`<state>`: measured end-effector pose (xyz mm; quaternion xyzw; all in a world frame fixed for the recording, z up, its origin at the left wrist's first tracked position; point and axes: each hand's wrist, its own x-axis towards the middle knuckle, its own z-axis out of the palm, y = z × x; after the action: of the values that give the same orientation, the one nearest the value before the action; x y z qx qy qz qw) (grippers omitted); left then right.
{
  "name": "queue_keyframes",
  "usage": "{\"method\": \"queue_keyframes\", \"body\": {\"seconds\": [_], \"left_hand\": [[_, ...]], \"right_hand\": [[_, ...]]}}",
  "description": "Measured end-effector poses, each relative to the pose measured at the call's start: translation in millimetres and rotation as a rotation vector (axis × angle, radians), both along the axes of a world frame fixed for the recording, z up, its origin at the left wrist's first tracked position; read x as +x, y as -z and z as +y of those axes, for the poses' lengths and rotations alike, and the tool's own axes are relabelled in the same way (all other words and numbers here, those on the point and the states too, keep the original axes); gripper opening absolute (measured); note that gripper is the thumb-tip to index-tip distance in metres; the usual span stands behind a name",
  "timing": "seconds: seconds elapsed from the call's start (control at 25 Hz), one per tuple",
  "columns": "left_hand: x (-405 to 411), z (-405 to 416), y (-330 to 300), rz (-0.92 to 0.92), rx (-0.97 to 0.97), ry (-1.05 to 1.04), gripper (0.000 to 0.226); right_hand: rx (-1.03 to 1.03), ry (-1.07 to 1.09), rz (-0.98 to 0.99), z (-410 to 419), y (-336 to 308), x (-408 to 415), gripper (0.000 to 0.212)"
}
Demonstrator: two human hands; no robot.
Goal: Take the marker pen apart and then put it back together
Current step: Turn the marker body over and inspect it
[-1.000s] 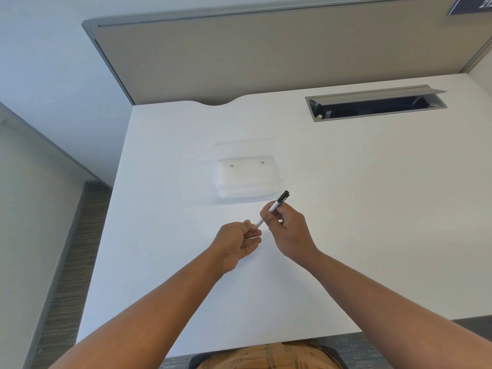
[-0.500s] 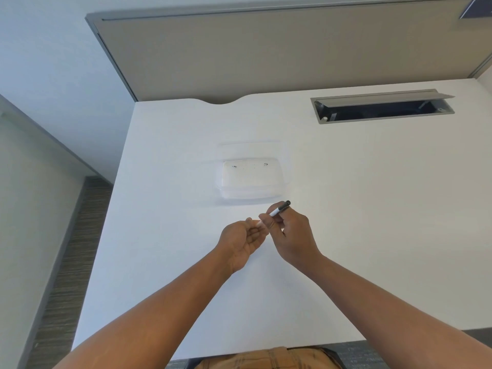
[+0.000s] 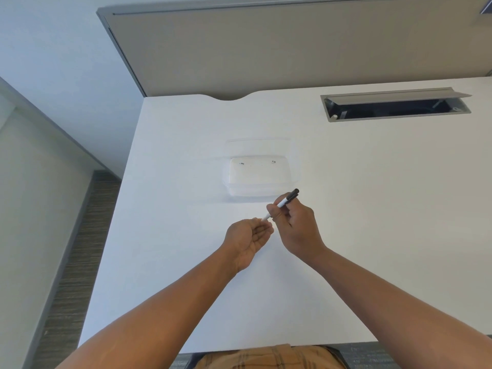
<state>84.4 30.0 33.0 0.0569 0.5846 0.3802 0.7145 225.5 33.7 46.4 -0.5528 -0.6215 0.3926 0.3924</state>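
Note:
A slim marker pen (image 3: 284,202) with a white barrel and a black cap end points up and to the right, held above the white desk (image 3: 372,209). My right hand (image 3: 295,227) grips its middle, thumb and fingers closed around the barrel. My left hand (image 3: 247,237) is just below and left of it, palm up with fingers curled; the pen's lower white end sits at those fingertips. Whether the left fingers pinch that end or hold a small part is hidden.
A clear plastic container (image 3: 259,177) sits on the desk just beyond the hands. An open grey cable tray (image 3: 396,106) is set into the desk at the back right. A beige partition (image 3: 292,49) closes the far edge; the floor drops away on the left.
The left hand has turned from a closed fist to a palm-up, looser curl. The right hand has shifted its grip along the pen, which stays pointing up and right.

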Motion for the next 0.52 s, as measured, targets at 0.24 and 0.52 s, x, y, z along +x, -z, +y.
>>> {"method": "queue_keyframes", "body": {"seconds": [0.24, 0.52], "left_hand": [[-27, 4, 8, 0.783, 0.37, 0.411, 0.025], [-59, 11, 25, 1.248, 0.233, 1.389, 0.118]], "right_hand": [[-0.114, -0.006, -0.024, 4, 25, 5, 0.015], [0.006, -0.087, -0.162, 18, 33, -2, 0.012]]}}
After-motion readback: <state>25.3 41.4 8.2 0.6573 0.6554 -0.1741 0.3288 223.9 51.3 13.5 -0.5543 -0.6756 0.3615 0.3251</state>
